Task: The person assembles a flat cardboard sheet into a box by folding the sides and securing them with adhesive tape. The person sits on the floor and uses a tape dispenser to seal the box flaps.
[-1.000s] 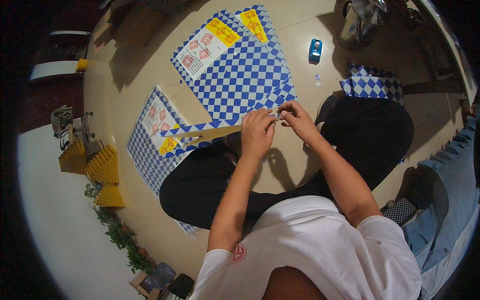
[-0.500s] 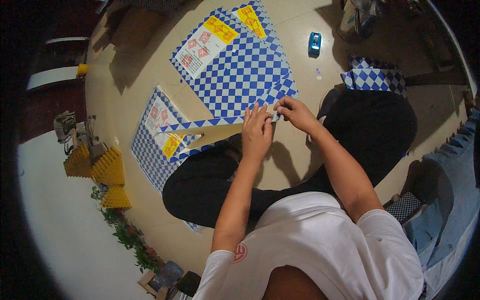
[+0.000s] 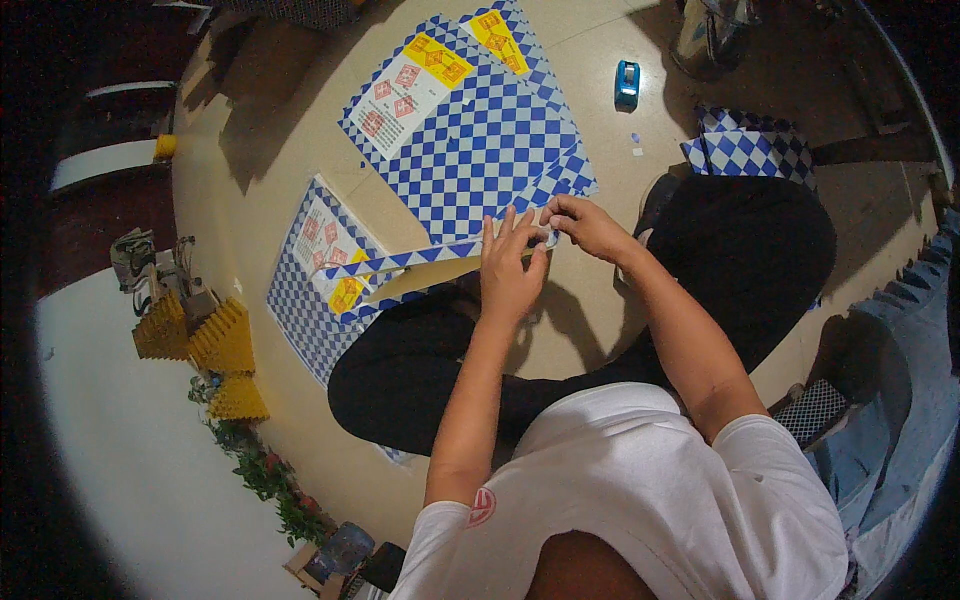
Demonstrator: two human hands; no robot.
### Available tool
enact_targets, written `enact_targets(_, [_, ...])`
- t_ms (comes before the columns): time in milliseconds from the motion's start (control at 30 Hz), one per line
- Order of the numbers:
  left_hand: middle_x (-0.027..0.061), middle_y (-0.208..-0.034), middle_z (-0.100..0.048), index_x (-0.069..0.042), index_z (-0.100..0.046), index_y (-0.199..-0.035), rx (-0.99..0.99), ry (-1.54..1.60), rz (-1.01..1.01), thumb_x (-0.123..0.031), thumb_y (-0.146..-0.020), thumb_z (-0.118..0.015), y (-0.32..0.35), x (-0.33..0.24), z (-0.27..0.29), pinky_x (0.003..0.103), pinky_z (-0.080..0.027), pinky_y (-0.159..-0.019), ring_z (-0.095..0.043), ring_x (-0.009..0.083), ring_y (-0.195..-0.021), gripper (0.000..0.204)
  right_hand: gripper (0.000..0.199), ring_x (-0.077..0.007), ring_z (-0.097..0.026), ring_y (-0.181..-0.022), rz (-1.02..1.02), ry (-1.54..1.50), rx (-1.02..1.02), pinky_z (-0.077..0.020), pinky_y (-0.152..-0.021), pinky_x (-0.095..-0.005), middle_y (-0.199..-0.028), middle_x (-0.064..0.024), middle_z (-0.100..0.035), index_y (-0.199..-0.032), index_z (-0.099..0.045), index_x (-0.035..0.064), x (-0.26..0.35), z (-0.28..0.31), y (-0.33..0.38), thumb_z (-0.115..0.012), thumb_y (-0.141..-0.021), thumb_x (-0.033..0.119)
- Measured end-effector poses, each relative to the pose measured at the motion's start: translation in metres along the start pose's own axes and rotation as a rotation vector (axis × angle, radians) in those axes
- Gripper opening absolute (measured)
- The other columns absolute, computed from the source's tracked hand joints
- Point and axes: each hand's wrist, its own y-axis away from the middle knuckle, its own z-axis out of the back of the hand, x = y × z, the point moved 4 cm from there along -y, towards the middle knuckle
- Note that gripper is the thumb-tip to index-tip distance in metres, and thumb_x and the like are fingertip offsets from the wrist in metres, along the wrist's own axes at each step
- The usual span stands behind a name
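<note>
A folded blue-and-white checkered paper piece, perhaps a bag, stands edge-up between my knees, its tan inner side showing. My left hand grips its right part, with fingers over the upper edge and thumb on the near side. At the right end, my right hand is closed in a pinch, fingertips close to the left ones. A small white bit shows between the hands; what exactly the right fingertips pinch is hidden.
Flat checkered pieces with yellow-and-white labels lie ahead, and a similar stack sits left. A blue tape dispenser and small scraps are on the floor. More checkered pieces lie beyond my right knee.
Both hands stay at the piece's right end, with only slight finger shifts. The piece's left end has tipped a little, so less of its tan inside shows.
</note>
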Motion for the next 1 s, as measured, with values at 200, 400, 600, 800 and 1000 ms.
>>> enact_targets(200, [0.0087, -0.137, -0.066, -0.008, -0.069, -0.099, 0.003, -0.019, -0.055, -0.012, -0.09, -0.068, 0.004, 0.001, -0.002, 0.054, -0.022, -0.124, -0.048, 0.032, -0.142, 0.009, 0.01, -0.0075, -0.046, -0.068, 0.307, 0.011, -0.098, -0.0402, -0.06, -0.025, -0.085, 0.0016, -0.057, -0.107, -0.063, 0.0046, -0.019, -0.003, -0.012, -0.057, -0.101, 0.01])
enact_targets(400, [0.0068, -0.128, -0.07, -0.009, -0.069, -0.099, -0.071, -0.08, -0.038, -0.013, -0.091, -0.067, 0.003, 0.002, -0.005, 0.052, -0.029, -0.119, -0.055, 0.0305, -0.135, 0.009, 0.012, -0.0098, -0.051, -0.075, 0.084, 0.015, -0.05, -0.0467, -0.068, -0.0267, -0.095, -0.0012, -0.061, -0.109, -0.063, 0.0046, -0.008, 0.001, -0.002, -0.057, -0.101, 0.01])
enact_targets(600, [0.0064, -0.123, -0.072, -0.009, -0.069, -0.1, -0.097, -0.082, -0.018, -0.014, -0.092, -0.066, -0.002, -0.001, -0.007, 0.052, -0.03, -0.118, -0.059, 0.0295, -0.129, 0.01, 0.013, -0.0184, -0.062, -0.099, 0.059, -0.032, -0.092, -0.0489, -0.09, -0.0349, -0.106, -0.0051, -0.068, -0.108, -0.064, 0.004, -0.009, 0.005, 0.004, -0.06, -0.096, 0.006])
enact_targets(800, [0.0097, -0.123, -0.072, -0.008, -0.071, -0.096, -0.092, -0.071, -0.048, -0.015, -0.09, -0.068, 0.0, 0.0, -0.005, 0.052, -0.028, -0.12, -0.058, 0.0321, -0.129, 0.009, 0.011, -0.0167, -0.063, -0.095, 0.081, 0.008, -0.003, -0.0502, -0.087, -0.0331, -0.1, -0.0053, -0.069, -0.103, -0.066, 0.0043, -0.012, 0.013, -0.002, -0.065, -0.094, 0.011])
enact_targets(1000, [0.0155, -0.129, -0.069, -0.007, -0.072, -0.092, -0.077, -0.075, -0.063, -0.017, -0.091, -0.069, 0.006, -0.004, -0.003, 0.055, -0.023, -0.122, -0.054, 0.036, -0.135, 0.01, 0.013, -0.015, -0.061, -0.084, -0.082, 0.057, 0.123, -0.0494, -0.076, -0.0311, -0.091, -0.0043, -0.069, -0.098, -0.069, 0.0045, -0.009, 0.019, -0.003, -0.069, -0.093, 0.017])
